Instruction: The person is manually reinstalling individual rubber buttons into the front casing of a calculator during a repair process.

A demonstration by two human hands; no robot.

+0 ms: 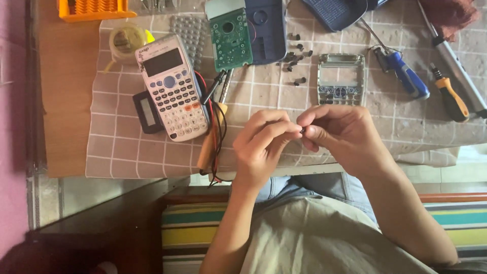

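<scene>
My left hand and my right hand meet fingertip to fingertip above the checked cloth. Between them they pinch a tiny dark part, mostly hidden by the fingers. Just beyond my right hand lies a clear calculator keypad frame. Several small black key caps are scattered to its left. A green circuit board rests against a dark blue calculator shell. A whole white calculator lies to the left of my hands.
A blue-handled screwdriver and an orange-handled one lie at the right by a long metal tool. A soldering iron with wires, a small dark display module, a tape roll and an orange tray lie at the left.
</scene>
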